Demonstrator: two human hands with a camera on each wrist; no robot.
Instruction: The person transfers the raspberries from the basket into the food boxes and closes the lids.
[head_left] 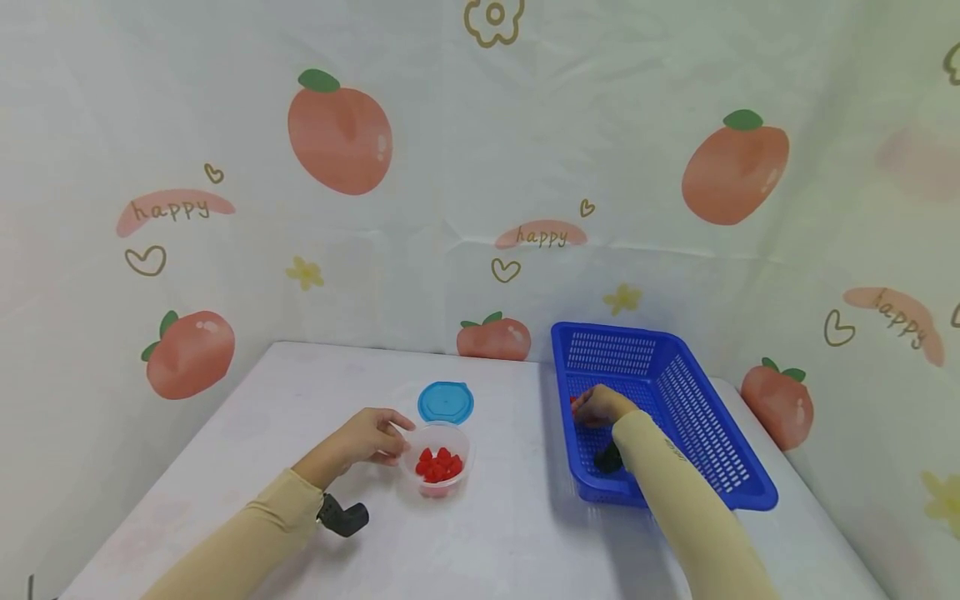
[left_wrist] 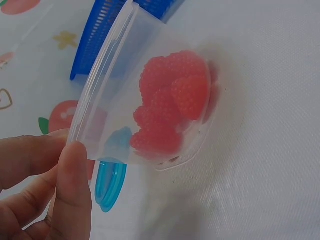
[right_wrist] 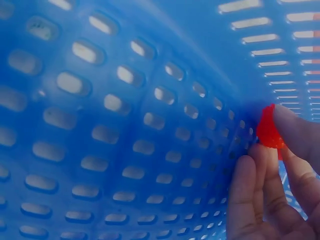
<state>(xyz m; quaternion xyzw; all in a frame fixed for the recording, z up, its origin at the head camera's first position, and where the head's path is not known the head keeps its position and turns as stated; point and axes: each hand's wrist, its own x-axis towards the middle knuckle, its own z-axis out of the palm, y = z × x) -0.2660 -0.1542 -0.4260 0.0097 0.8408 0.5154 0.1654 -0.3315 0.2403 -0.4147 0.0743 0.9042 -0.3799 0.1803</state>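
My left hand (head_left: 369, 437) pinches the rim of a clear plastic tub (left_wrist: 115, 90) between thumb and fingers. Several red raspberries (left_wrist: 172, 95) lie in the bottom of the tub, which stands on the table. Inside the blue basket (head_left: 697, 417), near its left wall, my right hand (head_left: 602, 406) holds one red raspberry (right_wrist: 270, 129) between thumb and fingers. A further bit of red shows just below that raspberry in the right wrist view, partly hidden by the fingers.
A blue lid (head_left: 446, 403) lies on the white table (head_left: 502, 533) behind the tub. The basket occupies the table's right side, close to the printed backdrop (head_left: 420, 275). Black wrist cameras (head_left: 343, 516) are worn on both arms.
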